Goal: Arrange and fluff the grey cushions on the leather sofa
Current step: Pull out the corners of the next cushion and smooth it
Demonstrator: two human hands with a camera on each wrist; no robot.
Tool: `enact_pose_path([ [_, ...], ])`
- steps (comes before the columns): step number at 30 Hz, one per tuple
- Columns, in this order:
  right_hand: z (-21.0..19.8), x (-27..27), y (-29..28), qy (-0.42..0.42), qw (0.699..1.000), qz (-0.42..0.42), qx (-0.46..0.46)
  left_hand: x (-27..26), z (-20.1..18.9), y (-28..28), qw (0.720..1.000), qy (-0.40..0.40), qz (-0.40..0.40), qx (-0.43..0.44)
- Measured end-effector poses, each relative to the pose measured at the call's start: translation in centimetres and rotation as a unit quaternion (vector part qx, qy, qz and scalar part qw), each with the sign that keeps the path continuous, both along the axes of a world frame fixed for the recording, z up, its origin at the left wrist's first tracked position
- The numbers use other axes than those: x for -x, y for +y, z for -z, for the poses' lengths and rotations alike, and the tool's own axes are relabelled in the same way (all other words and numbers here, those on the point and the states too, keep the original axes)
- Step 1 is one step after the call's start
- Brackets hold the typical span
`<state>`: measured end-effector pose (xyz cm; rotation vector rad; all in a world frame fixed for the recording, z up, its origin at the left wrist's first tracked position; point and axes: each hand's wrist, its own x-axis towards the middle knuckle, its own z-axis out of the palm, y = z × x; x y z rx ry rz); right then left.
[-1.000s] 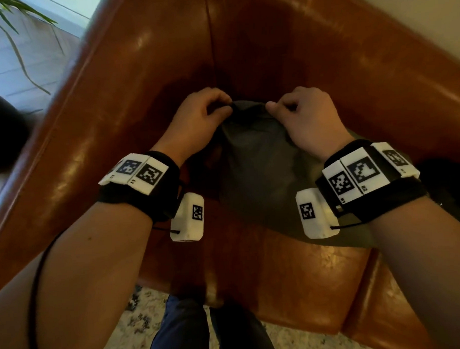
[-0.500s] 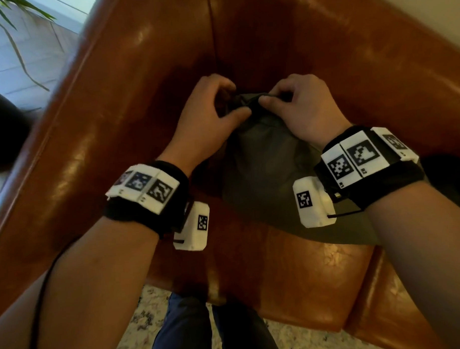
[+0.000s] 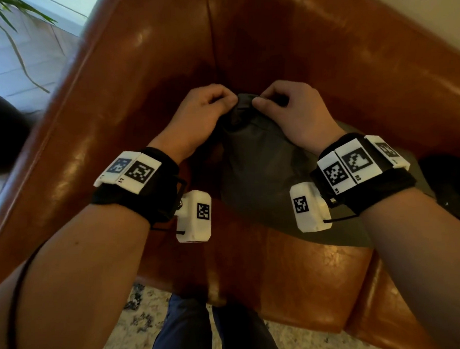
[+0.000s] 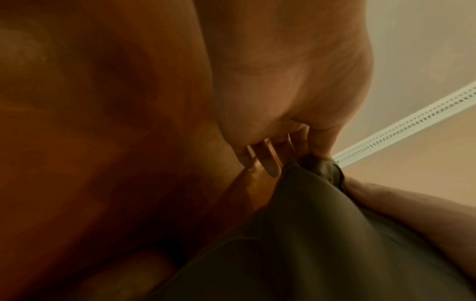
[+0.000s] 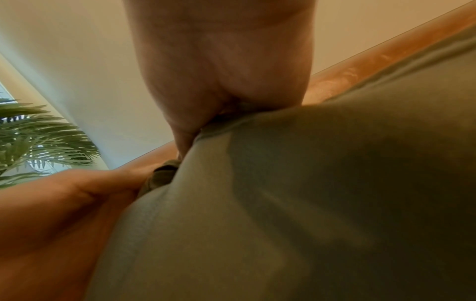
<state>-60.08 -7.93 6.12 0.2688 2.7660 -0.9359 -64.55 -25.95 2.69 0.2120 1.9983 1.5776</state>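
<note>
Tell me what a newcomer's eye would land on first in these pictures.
First, the two hands meeting at the centre: the left hand and right hand both pinch the bunched top corner of a grey cushion. Around them the glossy brown leather sofa fills the view, the cushion propped in its corner. Palm leaves show top left.

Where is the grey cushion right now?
In the head view the grey cushion stands in the sofa corner, its top corner pinched by the left hand and right hand.
</note>
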Motion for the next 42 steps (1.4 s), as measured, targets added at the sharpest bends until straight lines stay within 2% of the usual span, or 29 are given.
enact_pose_path([
  [1,0.0,-0.1,0.1,0.004,1.0,0.0,0.004,-0.3,0.0,0.1,1.0,0.013,-0.013,0.004],
  [3,-0.1,-0.2,0.2,0.013,1.0,0.001,0.008,-0.7,0.2,0.2,0.994,0.092,-0.03,0.049],
  [5,-0.3,-0.2,0.2,0.012,1.0,-0.002,0.006,-0.9,0.0,0.2,0.98,0.175,-0.016,0.096],
  [6,-0.3,-0.2,0.1,0.01,1.0,-0.005,0.007,-0.8,-0.2,0.2,0.975,0.19,-0.008,0.111],
  [8,-0.5,-0.1,-0.1,0.005,1.0,-0.011,0.015,-0.3,-0.7,0.0,0.978,0.178,-0.001,0.112],
  [11,-1.1,0.2,-0.3,0.007,0.999,-0.041,0.021,0.0,-1.5,0.0,0.994,0.094,-0.003,0.054],
  [14,-1.8,0.7,-0.6,0.022,0.997,-0.07,0.024,-0.6,-2.0,0.5,0.998,0.037,-0.051,0.009],
  [17,-2.0,1.3,-0.6,0.02,0.998,-0.046,0.026,-1.9,-1.9,1.1,0.977,0.129,-0.145,0.089],
  [20,-1.5,1.5,-0.3,0.004,0.999,-0.025,0.031,-3.5,-1.6,1.2,0.964,0.172,-0.128,0.154],
  [23,-1.1,1.4,-0.4,0.005,0.999,-0.004,0.043,-3.5,-1.5,1.4,0.974,0.143,-0.118,0.132],
  [26,-1.1,1.4,-0.5,0.017,0.997,0.019,0.072,-2.6,-2.5,1.3,0.991,0.063,-0.101,0.068],
  [29,-1.0,1.2,-0.7,0.019,0.995,0.022,0.098,-2.3,-3.2,1.3,0.995,0.015,-0.088,0.033],
  [32,-0.6,0.9,-1.0,0.03,0.995,0.022,0.096,-3.1,-2.8,1.5,0.992,0.016,-0.125,0.03],
  [34,-0.4,0.6,-1.2,0.046,0.995,0.026,0.09,-3.4,-2.3,1.5,0.984,0.057,-0.147,0.078],
  [37,0.1,-0.3,-1.5,0.064,0.996,0.023,0.056,-2.9,-2.3,1.3,0.977,0.108,-0.138,0.121],
  [42,1.6,-1.6,-2.9,0.084,0.996,-0.005,0.008,-3.2,-1.4,1.1,0.984,0.021,-0.15,0.094],
])
